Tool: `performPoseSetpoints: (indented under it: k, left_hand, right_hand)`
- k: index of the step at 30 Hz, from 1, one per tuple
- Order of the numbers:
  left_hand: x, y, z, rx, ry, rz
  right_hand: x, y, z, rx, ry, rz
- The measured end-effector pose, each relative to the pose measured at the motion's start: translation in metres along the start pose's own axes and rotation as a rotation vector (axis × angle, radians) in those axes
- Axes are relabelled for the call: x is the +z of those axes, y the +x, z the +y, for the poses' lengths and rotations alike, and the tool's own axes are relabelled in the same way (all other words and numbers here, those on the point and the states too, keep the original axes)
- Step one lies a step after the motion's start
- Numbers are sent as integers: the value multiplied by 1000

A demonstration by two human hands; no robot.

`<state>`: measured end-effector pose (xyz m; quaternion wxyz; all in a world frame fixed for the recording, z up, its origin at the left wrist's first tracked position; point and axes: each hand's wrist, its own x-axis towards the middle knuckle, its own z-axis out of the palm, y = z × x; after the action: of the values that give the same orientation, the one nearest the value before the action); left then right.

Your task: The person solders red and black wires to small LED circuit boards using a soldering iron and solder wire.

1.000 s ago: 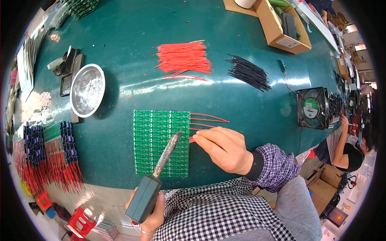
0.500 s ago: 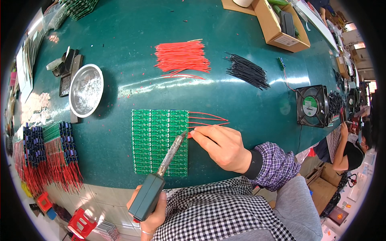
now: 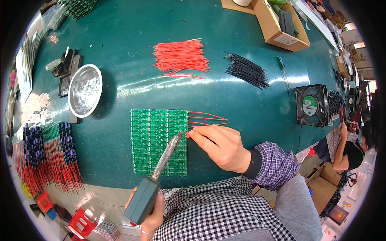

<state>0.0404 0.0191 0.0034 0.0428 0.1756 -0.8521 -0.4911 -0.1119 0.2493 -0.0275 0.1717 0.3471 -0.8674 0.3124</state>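
One iron (image 3: 152,182) sits in the left hand (image 3: 156,213), whose fingers wrap its grey handle. Its long axis runs slantwise, the tip pointing away from the body and rightward, above the right part of the green board (image 3: 159,140); whether it touches, I cannot tell. This single board lies flat on the table (image 3: 120,160), its longer sides running near to far, with three columns of small circuits. Just to its right, the right hand (image 3: 221,148) pinches red strands (image 3: 188,135) between thumb and fingertips, close to the iron's tip; how many is hidden. Beyond the fingers, at least three red wires (image 3: 222,119) stick out rightward from the board's edge. Two stacks (image 3: 66,138) of wired boards sit well to the left. Farther off are one bowl (image 3: 85,91) leftward and one fan (image 3: 311,105) rightward, then one black pile (image 3: 246,70), one red pile (image 3: 181,56) and one carton (image 3: 290,43).
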Motion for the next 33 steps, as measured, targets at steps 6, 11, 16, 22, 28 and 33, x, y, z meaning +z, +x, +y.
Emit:
performPoseSetpoints:
  k: [6, 11, 16, 22, 28, 33]
  left_hand:
    - [0, -10, -7, -146, -149, 104]
    - [0, -11, -7, -52, -61, 99]
    - [-1, -12, -8, -51, -70, 89]
    - [-11, -17, -9, -102, -57, 1]
    - [-15, -22, -12, -78, -68, -40]
    - [-4, -14, -4, -58, -42, 54]
  right_hand:
    - [-1, 0, 0, -9, -4, -13]
    - [-1, 0, -1, -1, 3, -7]
    - [2, 1, -1, 7, 1, 18]
    - [4, -1, 1, -1, -7, 54]
    - [1, -3, -5, -97, 99, 129]
    - [3, -8, -4, -50, 95, 63]
